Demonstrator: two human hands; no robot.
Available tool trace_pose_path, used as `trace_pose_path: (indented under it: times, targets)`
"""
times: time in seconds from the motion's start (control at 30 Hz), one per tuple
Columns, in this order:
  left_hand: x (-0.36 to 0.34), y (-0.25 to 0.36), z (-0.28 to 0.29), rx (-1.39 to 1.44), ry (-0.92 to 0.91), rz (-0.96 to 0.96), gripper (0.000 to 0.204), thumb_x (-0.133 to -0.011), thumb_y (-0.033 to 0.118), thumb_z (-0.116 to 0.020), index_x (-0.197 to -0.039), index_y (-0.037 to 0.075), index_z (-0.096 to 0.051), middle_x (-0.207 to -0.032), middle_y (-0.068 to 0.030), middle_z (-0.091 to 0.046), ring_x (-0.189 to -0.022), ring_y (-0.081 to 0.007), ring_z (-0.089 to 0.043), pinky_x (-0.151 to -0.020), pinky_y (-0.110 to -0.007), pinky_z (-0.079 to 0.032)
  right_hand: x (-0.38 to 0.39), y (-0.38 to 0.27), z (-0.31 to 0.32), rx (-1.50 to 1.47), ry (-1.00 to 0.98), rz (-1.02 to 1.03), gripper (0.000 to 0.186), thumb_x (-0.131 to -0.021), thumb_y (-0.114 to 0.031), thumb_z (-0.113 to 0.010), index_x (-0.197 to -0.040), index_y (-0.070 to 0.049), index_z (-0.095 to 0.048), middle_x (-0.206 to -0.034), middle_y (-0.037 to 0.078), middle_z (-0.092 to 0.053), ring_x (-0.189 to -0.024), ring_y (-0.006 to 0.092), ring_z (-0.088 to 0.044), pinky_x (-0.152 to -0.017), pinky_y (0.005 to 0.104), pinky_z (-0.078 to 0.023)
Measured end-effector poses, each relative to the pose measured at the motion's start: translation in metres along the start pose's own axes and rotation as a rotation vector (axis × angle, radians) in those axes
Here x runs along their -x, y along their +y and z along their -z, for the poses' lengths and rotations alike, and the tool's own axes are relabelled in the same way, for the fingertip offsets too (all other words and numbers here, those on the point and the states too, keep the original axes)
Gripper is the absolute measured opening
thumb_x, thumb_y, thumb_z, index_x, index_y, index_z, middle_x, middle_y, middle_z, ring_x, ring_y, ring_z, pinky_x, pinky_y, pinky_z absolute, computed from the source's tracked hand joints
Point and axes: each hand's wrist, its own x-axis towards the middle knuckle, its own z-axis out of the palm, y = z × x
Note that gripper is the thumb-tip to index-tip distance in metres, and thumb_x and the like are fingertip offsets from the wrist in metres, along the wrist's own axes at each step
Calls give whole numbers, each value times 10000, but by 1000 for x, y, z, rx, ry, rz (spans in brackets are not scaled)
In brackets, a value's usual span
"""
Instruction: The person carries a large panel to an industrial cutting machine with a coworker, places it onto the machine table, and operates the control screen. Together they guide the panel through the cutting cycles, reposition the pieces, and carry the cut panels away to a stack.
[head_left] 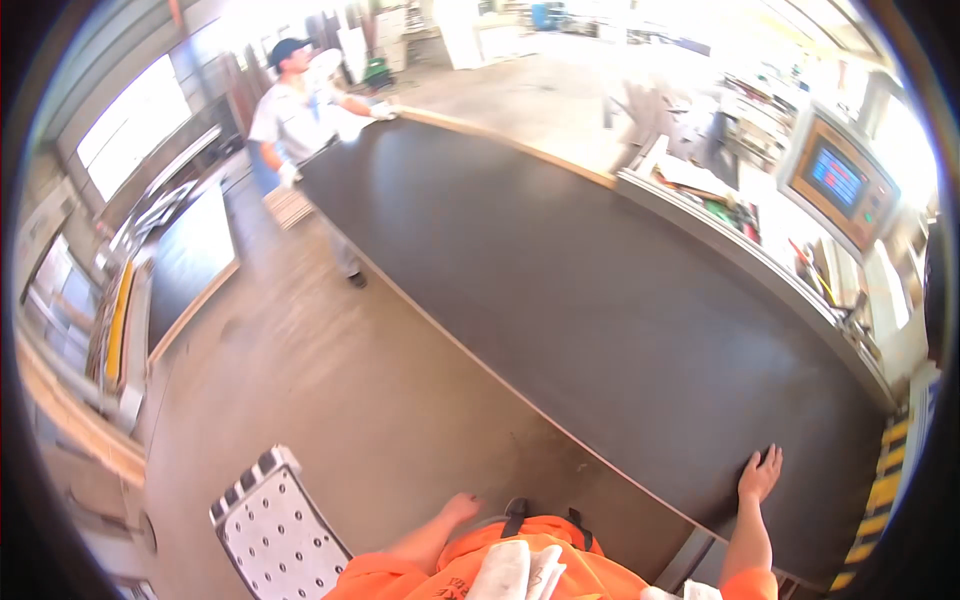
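A large dark panel [540,260] with a pale edge stretches diagonally from the far left to the near right. My right hand [762,475] lies on top of its near end, fingers spread and palm down. Nothing is in that hand. Low beside my body hangs my left hand [462,507], apart from the panel; its fingers are too blurred to make out. At the panel's far end a co-worker [300,110] in a cap and white gloves has both hands at its edges.
Along the right stand a machine rail [740,250] and a control screen [838,178] on a grey housing. Yellow-black striping [880,490] marks the near right. A perforated white step [280,535] is at lower left. Another dark panel [195,260] lies further left.
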Motion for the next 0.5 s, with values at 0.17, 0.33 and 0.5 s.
trace_pose_path:
  times: [0.17, 0.33, 0.5]
  targets:
    - [4, 1, -9, 42, -41, 29, 514, -867, 436, -534, -1109, 11, -695, -1176, -259, -637, -1135, -419, -595, -984, -465, -469, -3, -12, -1, 63, -85, -18, 525, -1012, -326, -444, -1468, -68, -407, -1553, 142, -348, -1434, 307, -311, -1183, 419, -253]
    - [19, -3, -26, 52, 27, 10, 512, -870, 436, -538, -1095, 3, -696, -1163, -262, -641, -1131, -415, -595, -975, -464, -473, -6, -22, 1, 86, -116, -11, 534, -1020, -350, -422, -1477, -75, -397, -1558, 123, -344, -1437, 300, -307, -1179, 410, -260]
    - [35, 22, -37, 73, 41, 1, 511, -892, 441, -544, -1120, 7, -687, -1156, -252, -650, -1126, -410, -598, -971, -460, -474, -14, -6, -7, 90, -99, 13, 543, -1025, -367, -406, -1481, -72, -393, -1563, 130, -331, -1433, 302, -316, -1172, 414, -270]
